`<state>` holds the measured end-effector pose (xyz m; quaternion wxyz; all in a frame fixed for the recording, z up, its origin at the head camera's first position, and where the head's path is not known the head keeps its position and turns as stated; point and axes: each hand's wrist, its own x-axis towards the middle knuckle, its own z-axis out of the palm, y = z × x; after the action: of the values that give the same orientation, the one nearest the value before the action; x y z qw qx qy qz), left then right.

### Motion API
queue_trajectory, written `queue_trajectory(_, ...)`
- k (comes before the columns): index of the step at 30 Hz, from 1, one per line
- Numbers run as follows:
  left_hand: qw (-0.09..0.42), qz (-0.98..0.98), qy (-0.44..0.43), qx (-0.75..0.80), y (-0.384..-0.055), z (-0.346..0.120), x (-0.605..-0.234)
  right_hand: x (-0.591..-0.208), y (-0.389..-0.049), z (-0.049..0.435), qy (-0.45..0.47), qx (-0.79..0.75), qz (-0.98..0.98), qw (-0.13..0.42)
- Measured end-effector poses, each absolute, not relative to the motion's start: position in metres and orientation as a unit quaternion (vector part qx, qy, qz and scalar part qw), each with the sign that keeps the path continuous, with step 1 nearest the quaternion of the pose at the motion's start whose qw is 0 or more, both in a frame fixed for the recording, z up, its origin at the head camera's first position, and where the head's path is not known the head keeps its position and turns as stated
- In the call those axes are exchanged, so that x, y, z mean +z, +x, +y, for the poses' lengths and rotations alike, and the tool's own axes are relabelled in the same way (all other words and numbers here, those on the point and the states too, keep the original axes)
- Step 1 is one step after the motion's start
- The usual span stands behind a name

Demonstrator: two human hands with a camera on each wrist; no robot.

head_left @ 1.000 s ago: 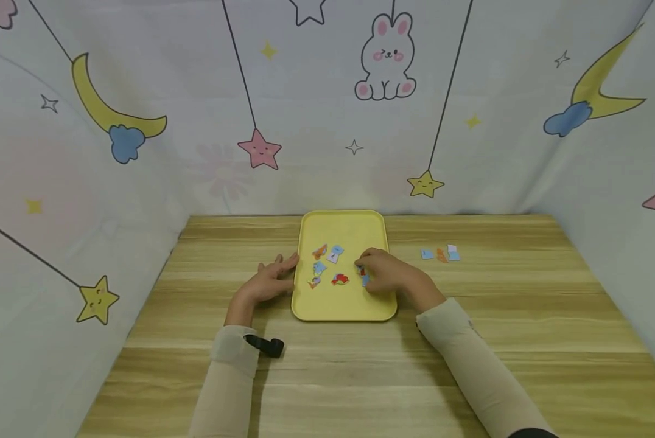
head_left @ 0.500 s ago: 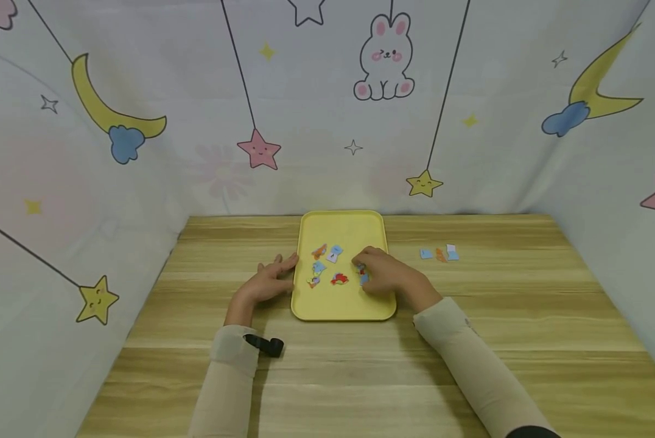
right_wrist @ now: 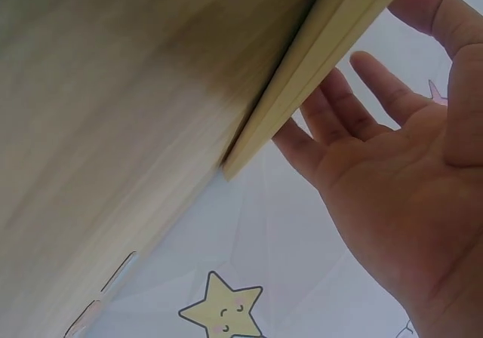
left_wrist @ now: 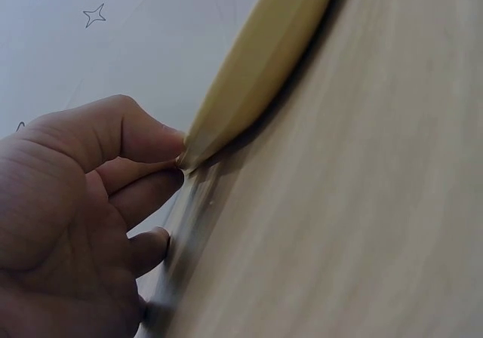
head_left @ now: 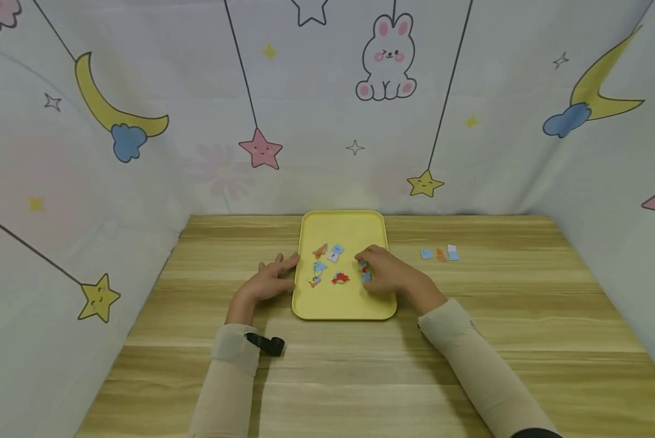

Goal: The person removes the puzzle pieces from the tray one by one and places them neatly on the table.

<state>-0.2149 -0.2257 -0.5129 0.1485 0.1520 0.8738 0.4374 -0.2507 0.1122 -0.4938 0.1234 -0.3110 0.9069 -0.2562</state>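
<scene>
A yellow tray (head_left: 343,228) lies on the wooden table with small flat picture pieces, apparently puzzle pieces, on it. My left hand (head_left: 263,284) rests along the tray's left edge; in the left wrist view its thumb (left_wrist: 155,138) and fingers touch the tray's rim. Over the tray's right side, my right hand (head_left: 390,272) pinches blue-and-red puzzle pieces (head_left: 366,278) between thumb and fingers. Nearby on the tray lie a red piece (head_left: 340,278), an orange piece (head_left: 320,250), a blue-and-white piece (head_left: 335,253) and a light blue piece (head_left: 319,268). The right wrist view hides the pieces behind the tray's side (right_wrist: 324,66).
To the right of the tray, on the table (head_left: 327,377), lie a blue piece (head_left: 427,253), an orange piece (head_left: 441,255) and a blue-and-white piece (head_left: 453,253). A printed white curtain (head_left: 316,109) surrounds the table at the back and sides.
The right fingers have shifted only slightly around the blue-and-red pieces. My left hand keeps its place at the tray's edge, and the other pieces lie where they were.
</scene>
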Motion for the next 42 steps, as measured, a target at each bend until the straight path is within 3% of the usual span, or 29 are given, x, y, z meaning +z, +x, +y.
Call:
queue_trajectory(15, 0.152, 0.872, 0.151, 0.439, -0.214, -0.226, -0.515, -0.495, -0.25, 0.134, -0.317, -0.249, 0.914, 0.046)
queue_trajectory(42, 0.151, 0.874, 0.145, 0.439, -0.215, -0.225, -0.514, -0.492, -0.255, 0.193, -0.254, -0.26, 0.931, 0.027)
